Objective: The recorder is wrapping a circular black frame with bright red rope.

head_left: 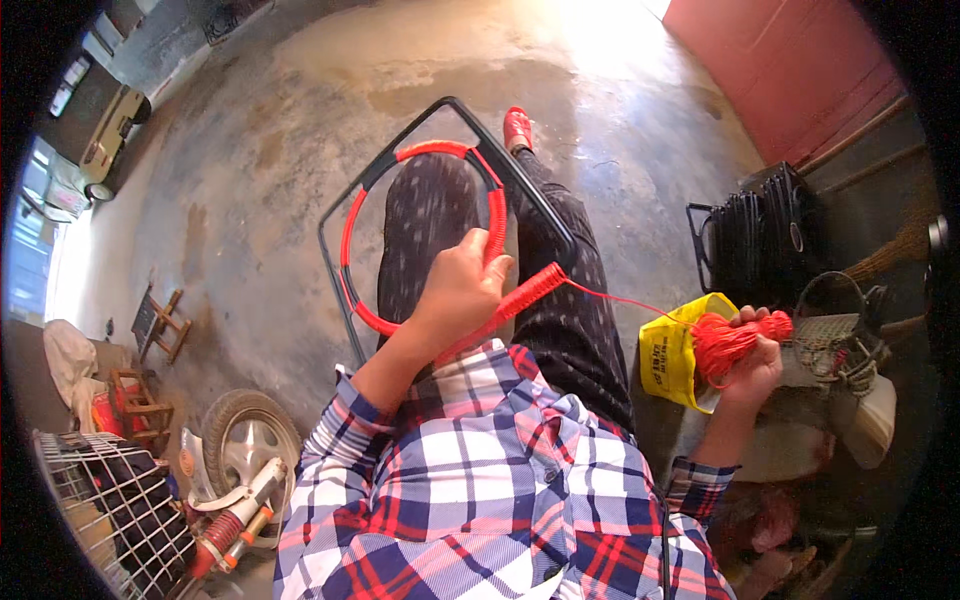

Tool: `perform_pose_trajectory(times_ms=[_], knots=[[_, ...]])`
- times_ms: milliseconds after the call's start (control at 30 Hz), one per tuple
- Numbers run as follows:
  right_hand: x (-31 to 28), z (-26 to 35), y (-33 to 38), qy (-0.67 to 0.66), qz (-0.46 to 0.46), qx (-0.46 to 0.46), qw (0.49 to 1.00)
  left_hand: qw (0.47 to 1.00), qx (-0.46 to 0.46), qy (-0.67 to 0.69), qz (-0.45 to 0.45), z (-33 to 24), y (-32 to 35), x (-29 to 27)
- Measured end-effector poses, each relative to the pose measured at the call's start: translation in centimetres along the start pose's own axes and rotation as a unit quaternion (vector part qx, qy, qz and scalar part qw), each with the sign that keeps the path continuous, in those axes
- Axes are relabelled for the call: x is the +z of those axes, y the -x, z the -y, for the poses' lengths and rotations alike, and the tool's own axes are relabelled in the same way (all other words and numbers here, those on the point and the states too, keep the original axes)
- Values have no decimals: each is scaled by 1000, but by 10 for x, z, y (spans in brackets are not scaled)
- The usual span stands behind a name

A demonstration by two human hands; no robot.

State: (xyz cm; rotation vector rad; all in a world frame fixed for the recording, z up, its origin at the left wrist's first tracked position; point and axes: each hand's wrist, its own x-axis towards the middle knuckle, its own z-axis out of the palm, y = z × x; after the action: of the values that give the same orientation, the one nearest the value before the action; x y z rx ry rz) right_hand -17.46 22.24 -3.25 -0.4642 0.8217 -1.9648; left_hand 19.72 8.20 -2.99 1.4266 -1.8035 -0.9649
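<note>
L hand (458,290) is gripping a round black ring (497,205), partly wound w/ red cord, above the person's lap; an angular black frame (535,191) is surrounding most of it. A straight red-wound bar (528,294) is jutting out R of that fist. R hand (752,368) is clasping a bright-red cord bundle (718,346) by a yellow box-shaped bag (668,365), w/ one thin red strand (625,300) running b/w bar tip & bundle.

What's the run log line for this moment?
left hand: grips red-wrapped ring | right hand: holds red cord bundle | strand: links wrapped bar and bundle
</note>
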Motion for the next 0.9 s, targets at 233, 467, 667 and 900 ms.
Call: perform_pose_trajectory(times_ms=[233, 467, 667, 900], knots=[[-58, 6, 2, -43, -8, 13, 999, 994, 24, -90, -52, -38, -17, -37], [-128, 32, 20, -29, -23, -83, 996, 955, 264, -89, -99, -92, -57, -14], [-98, 11, 65, 74, -146, -116, 980, 956, 278, 86, -36, -89, -58, 50], [-42, -20, 100, 345, -196, -84, 914, 984, 166, 70, 7, -4, -48, 101]])
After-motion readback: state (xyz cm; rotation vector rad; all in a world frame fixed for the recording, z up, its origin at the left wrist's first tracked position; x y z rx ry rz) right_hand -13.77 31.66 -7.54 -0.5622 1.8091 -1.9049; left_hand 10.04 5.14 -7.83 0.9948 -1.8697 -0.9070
